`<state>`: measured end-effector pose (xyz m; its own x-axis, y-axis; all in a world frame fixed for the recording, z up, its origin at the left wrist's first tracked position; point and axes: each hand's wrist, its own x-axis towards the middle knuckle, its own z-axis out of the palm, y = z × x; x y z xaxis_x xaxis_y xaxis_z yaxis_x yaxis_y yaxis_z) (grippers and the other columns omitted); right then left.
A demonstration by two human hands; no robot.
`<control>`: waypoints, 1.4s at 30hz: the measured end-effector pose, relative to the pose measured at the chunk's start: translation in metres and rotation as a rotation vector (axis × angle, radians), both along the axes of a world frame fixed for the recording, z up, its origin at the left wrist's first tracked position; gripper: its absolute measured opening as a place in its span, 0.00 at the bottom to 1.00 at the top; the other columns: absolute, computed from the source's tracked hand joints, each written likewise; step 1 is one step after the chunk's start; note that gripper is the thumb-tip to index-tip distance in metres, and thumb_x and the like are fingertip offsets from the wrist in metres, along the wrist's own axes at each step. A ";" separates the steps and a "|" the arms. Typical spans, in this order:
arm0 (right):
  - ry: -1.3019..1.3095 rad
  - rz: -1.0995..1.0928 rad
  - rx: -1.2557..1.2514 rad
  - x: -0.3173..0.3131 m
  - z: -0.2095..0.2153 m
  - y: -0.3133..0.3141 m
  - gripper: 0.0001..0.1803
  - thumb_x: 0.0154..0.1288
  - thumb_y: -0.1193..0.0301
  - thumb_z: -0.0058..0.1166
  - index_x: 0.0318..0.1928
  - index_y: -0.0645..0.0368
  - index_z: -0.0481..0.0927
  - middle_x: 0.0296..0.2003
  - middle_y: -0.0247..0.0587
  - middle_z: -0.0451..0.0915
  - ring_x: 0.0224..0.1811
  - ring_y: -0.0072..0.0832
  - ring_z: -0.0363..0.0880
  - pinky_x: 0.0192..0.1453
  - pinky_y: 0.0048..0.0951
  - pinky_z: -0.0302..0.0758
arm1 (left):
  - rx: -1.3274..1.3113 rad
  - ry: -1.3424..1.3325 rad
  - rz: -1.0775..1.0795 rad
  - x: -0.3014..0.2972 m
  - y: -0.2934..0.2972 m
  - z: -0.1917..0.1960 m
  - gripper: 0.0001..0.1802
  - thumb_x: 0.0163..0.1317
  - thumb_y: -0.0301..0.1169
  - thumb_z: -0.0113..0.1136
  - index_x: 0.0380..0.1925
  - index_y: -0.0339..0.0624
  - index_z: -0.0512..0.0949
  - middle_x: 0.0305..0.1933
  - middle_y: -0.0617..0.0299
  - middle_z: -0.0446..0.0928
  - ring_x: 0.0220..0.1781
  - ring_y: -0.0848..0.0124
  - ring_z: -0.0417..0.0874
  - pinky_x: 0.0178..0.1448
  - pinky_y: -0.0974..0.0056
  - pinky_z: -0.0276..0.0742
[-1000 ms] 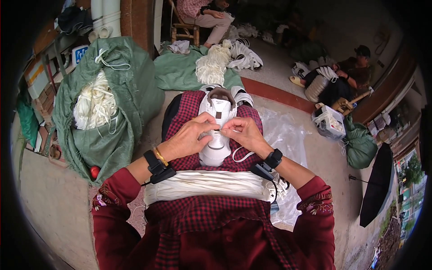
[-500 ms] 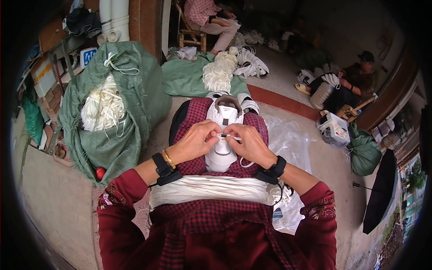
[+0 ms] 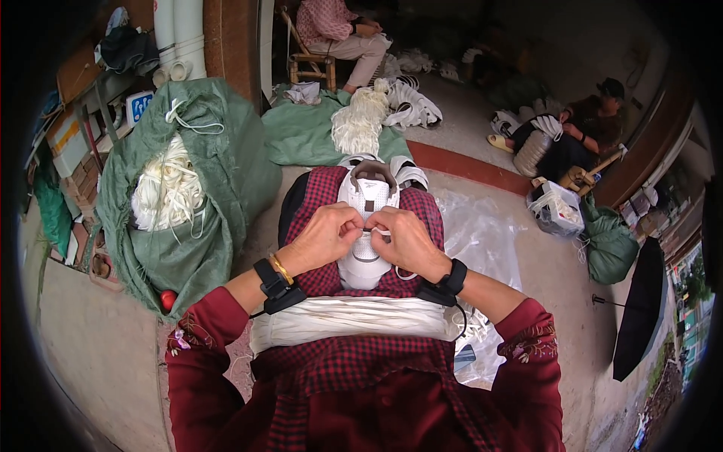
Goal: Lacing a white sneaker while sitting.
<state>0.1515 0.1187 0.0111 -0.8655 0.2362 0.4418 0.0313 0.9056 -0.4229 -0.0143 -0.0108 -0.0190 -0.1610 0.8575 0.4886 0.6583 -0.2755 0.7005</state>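
Both hands, left hand [image 3: 325, 235] and right hand [image 3: 407, 239], have fingers pinching a white lace [image 3: 374, 230] over the white shoe upper [image 3: 367, 197].

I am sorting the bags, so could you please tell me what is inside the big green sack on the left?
The green sack stands open, with a tangled bundle of white cords showing at its mouth. How far down they go is hidden by the sack's cloth.

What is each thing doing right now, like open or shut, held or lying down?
Left hand: fingers pinched shut on the white shoe upper.
Right hand: fingers pinched shut on the same piece.
White shoe upper: lying on the lap, held by both hands.
Green sack: open, stuffed with white cords.
White bundle: lying across the lap.
Black umbrella: folded shut, on the ground.
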 end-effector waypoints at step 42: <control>-0.100 0.013 0.122 0.018 -0.016 0.024 0.12 0.70 0.68 0.52 0.45 0.64 0.70 0.23 0.57 0.79 0.27 0.59 0.80 0.30 0.58 0.72 | -0.004 0.486 0.130 0.014 -0.019 0.024 0.20 0.55 0.31 0.68 0.45 0.39 0.72 0.39 0.48 0.74 0.36 0.46 0.82 0.37 0.46 0.78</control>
